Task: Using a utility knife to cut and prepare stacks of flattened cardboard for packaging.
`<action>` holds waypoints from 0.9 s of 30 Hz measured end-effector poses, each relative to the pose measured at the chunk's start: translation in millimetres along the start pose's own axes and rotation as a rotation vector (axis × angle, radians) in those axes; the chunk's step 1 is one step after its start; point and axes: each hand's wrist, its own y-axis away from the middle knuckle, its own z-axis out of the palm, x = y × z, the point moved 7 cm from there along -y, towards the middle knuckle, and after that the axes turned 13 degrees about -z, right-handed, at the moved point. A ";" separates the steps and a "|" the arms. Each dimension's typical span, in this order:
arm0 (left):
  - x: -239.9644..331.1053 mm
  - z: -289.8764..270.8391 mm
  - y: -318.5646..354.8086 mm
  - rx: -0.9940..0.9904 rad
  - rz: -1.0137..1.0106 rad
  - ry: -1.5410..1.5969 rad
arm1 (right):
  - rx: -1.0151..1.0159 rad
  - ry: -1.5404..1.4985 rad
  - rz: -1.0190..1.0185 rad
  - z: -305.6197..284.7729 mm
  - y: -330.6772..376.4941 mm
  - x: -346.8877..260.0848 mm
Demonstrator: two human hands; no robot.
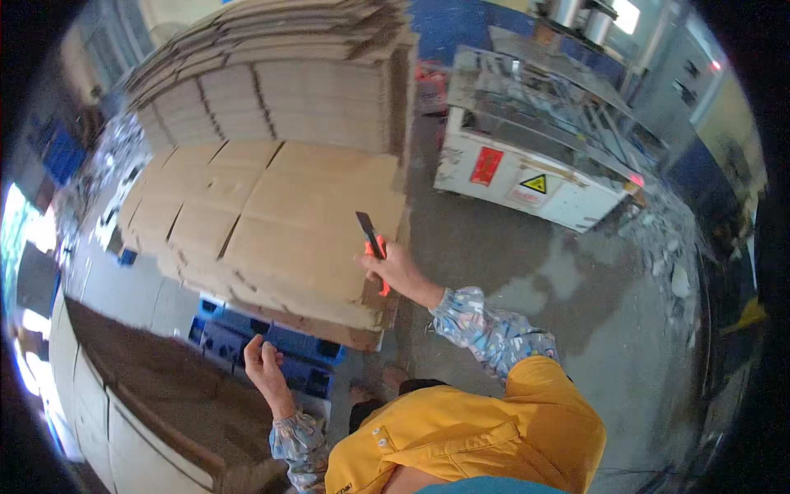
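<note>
My right hand is closed around a utility knife with an orange handle. Its dark blade points up and away, over the right part of a stack of flat brown cardboard. Whether the blade touches the top sheet I cannot tell. Lower and to the left, my left hand hangs above a blue plastic pallet, near the stack's front edge. Its fingers are loosely bent and a little apart, with nothing seen in them.
A taller pile of folded cardboard rises behind the stack. At the lower left stands a large open cardboard box. To the right, a white machine bears a yellow warning sign. Grey scraps lie along the far right floor.
</note>
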 end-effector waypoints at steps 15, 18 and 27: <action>82.6 -216.3 245.9 1.117 0.540 -0.546 | -0.751 -0.554 0.256 210.9 156.6 -37.5; 51.9 -287.0 284.4 1.327 0.422 -0.522 | -0.824 -0.556 0.199 251.0 197.3 -66.5; 7.1 -373.7 278.0 0.888 0.231 0.057 | -0.887 -0.418 -0.015 341.1 288.3 -156.9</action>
